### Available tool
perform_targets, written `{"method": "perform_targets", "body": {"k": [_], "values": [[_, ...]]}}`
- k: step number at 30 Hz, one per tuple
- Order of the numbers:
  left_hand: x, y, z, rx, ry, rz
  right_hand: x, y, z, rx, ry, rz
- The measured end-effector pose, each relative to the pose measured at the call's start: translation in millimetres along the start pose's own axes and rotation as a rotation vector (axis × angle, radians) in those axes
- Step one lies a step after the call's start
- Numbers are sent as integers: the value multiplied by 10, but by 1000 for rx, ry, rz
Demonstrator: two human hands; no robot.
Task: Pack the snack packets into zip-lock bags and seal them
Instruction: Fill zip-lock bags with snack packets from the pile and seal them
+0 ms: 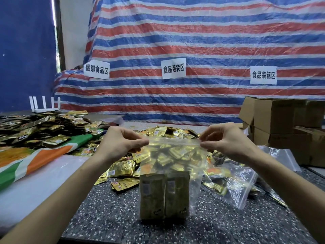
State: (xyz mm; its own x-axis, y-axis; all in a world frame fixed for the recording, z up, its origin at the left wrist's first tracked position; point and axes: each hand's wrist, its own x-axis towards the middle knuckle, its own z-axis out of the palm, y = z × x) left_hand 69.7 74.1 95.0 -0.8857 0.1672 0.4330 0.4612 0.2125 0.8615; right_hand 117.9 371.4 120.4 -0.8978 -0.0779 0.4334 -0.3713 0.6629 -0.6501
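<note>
Bag (175,164), clear zip-lock, held upright over the speckled desk (105,217), its base at the surface. Two gold packets (164,196) stand side by side inside at the bottom. Left hand (121,143) pinches the zip strip at its left end, fingers clamped on it; right hand (226,140) pinches the right end the same way. Strip stretched taut between them. Just right, another clear bag (235,182) lies over loose packets. Behind, a gold packet heap (168,132); a darker pile (40,125) far left. Cardboard boxes (274,118) far right. Striped tarp (193,41) with three paper signs behind.
</note>
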Motion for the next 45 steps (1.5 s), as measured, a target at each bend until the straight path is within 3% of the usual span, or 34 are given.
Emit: {"method": "perform_targets", "body": {"k": [6,11,20,31,39,45], "values": [[-24,-75,-27,9,7,33,20,41,-5,63,-10,5],[1,-80,7,64,-2,105,35,69,129,-31,17,-8],[-27,-123,107,49,-5,211,187,-401,487,-435,-120,-348],[-74,-203,44,48,-60,277,352,-652,771,-305,-268,-409],[-107,-247,33,60,-259,262,334,-700,734,-268,-326,-367],[-98,-222,34,40,-227,279,333,-663,690,-239,-313,-368]]}}
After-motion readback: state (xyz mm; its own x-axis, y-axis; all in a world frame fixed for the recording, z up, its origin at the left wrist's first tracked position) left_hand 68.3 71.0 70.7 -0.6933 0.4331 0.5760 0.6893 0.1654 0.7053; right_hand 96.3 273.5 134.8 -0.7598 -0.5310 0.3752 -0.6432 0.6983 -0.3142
